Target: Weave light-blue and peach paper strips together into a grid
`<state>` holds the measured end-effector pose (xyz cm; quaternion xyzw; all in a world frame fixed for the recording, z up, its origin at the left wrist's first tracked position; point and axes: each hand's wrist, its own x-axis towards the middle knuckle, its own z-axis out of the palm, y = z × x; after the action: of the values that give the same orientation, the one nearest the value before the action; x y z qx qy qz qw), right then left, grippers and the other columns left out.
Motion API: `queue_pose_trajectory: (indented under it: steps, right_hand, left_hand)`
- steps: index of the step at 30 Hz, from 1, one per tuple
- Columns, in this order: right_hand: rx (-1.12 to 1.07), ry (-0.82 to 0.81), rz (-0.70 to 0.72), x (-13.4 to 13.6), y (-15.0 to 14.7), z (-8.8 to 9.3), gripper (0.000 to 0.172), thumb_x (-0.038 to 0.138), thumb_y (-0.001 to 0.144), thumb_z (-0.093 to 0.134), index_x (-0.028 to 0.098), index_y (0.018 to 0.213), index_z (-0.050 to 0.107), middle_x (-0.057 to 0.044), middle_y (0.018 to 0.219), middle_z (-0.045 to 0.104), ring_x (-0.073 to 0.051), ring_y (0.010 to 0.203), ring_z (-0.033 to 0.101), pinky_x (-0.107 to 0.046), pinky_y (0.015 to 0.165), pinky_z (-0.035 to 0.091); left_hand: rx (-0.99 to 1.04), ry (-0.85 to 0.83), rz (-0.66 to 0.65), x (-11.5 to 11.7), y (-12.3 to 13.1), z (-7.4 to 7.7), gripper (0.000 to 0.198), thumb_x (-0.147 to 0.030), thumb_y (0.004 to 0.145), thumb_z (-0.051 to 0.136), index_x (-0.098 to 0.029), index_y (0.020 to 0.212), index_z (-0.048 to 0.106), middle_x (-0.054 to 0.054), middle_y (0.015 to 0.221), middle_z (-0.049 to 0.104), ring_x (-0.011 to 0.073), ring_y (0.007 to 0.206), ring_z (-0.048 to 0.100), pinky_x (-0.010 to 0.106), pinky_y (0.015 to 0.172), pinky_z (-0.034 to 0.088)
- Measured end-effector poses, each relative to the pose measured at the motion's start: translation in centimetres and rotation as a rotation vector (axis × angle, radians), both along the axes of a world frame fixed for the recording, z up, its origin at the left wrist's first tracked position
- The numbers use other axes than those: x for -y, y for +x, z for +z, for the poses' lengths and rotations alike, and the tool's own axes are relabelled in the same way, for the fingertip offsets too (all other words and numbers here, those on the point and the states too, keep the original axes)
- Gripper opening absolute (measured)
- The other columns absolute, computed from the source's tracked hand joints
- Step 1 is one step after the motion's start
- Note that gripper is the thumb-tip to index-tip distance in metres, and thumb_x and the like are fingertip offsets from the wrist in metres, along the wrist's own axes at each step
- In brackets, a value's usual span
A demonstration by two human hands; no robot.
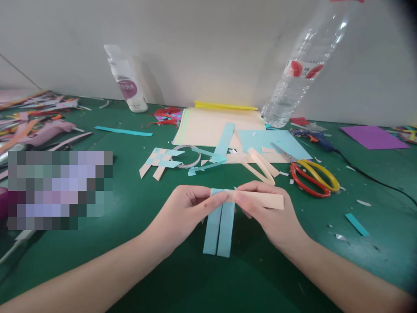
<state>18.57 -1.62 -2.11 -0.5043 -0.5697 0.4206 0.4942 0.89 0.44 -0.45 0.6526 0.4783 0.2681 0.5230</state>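
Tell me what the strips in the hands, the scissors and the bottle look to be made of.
Blue strips, pinched by the left hand: matte paper, it seems; thin, flat, clean-cut edges.
Peach strip, in the right hand: likely the same matte paper.
Scissors: shiny metal blades; glossy red and yellow handles, probably plastic.
Bottle: clear, glossy, ribbed plastic.

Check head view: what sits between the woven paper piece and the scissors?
Head view: a thin ring, loose blue strips and folded peach strips lie between the woven piece and the scissors.
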Motion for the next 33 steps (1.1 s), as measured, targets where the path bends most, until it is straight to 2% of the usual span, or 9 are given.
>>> queue_pose_trajectory:
  steps: [3,6,9,15,22,29,33]
  right_hand:
    - [0.014,0.012,-0.013,0.1,0.1,0.0,0.015,0.033,0.075,0.066,0.020,0.069,0.069,0.004,0.051,0.055,-0.008,0.045,0.046,-0.019,0.042,0.038]
    - [0.014,0.027,0.005,0.2,0.2,-0.2,0.014,0.032,0.076,0.066,0.021,0.069,0.068,0.005,0.051,0.055,-0.007,0.047,0.045,-0.018,0.044,0.038]
    - [0.006,0.028,0.012,0.1,0.3,-0.4,0.014,0.033,0.077,0.066,0.022,0.069,0.067,0.005,0.052,0.055,-0.006,0.047,0.046,-0.018,0.045,0.038]
    - [0.006,0.016,-0.005,-0.2,0.3,-0.6,0.016,0.035,0.077,0.066,0.022,0.069,0.067,0.005,0.052,0.056,-0.006,0.049,0.047,-0.019,0.046,0.038]
    - [-0.046,0.016,0.018,-0.2,0.5,-1.2,0.014,0.035,0.077,0.066,0.022,0.072,0.066,0.005,0.050,0.054,-0.007,0.044,0.046,-0.019,0.041,0.036]
    - [-0.081,-0.005,0.068,-0.2,0.4,-1.2,0.014,0.033,0.077,0.067,0.021,0.072,0.064,0.005,0.051,0.054,-0.007,0.044,0.048,-0.018,0.039,0.037]
    - [-0.070,-0.001,0.082,-0.1,0.4,-0.9,0.014,0.033,0.077,0.066,0.020,0.071,0.064,0.005,0.052,0.054,-0.006,0.046,0.048,-0.018,0.041,0.037]
  left_hand:
    - [0.015,-0.019,-0.008,0.0,0.0,0.1,0.036,-0.049,0.081,0.055,-0.018,0.068,0.067,-0.003,0.051,0.049,0.0099,0.048,0.041,0.021,0.044,0.029]
    - [0.102,-0.050,-0.023,-0.1,0.1,0.2,0.031,-0.046,0.082,0.056,-0.019,0.079,0.071,0.000,0.067,0.063,0.0127,0.062,0.053,0.022,0.055,0.039]
    - [0.183,-0.065,0.008,-0.2,0.0,0.2,0.028,-0.043,0.081,0.058,-0.020,0.090,0.071,0.002,0.080,0.067,0.0147,0.073,0.056,0.024,0.065,0.043]
    - [0.124,-0.051,0.061,-0.2,-0.3,-0.1,0.029,-0.047,0.079,0.060,-0.022,0.087,0.073,-0.001,0.065,0.059,0.0097,0.059,0.045,0.021,0.053,0.035]
    - [0.088,-0.024,0.048,-0.2,-0.4,-0.2,0.029,-0.048,0.081,0.058,-0.022,0.080,0.072,-0.003,0.061,0.057,0.0085,0.057,0.043,0.020,0.051,0.032]
    - [0.123,-0.020,0.051,-0.1,-0.3,0.0,0.024,-0.043,0.080,0.060,-0.023,0.080,0.072,-0.002,0.067,0.065,0.0084,0.061,0.050,0.017,0.053,0.037]
    - [0.224,-0.080,-0.014,-0.2,-0.1,0.2,0.015,-0.035,0.080,0.063,-0.023,0.081,0.072,-0.003,0.074,0.070,0.0077,0.068,0.059,0.013,0.059,0.043]
